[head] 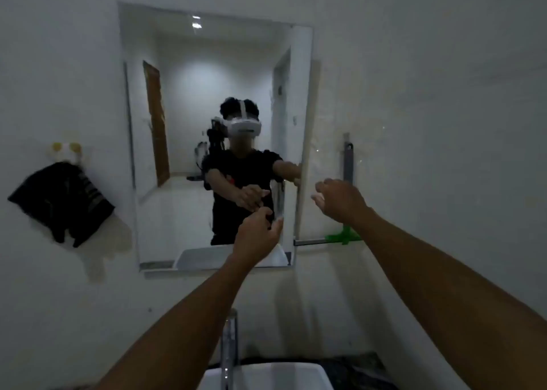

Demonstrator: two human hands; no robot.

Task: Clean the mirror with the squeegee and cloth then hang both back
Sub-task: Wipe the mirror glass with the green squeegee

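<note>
Two bare hands reach to the mirror (207, 141). Left hand (257, 232) is half open near the glass and holds nothing; right hand (340, 199) is loosely curled, empty, just beside the hanging squeegee (348, 165). Black cloth (63, 201) hangs on the left wall hook.

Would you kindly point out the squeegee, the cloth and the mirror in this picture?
squeegee (348, 165): head view, on the grey handle hanging on the wall right of the mirror.
cloth (63, 201): head view, middle of the dark fabric hanging left.
mirror (189, 94): head view, on the upper glass.
</note>
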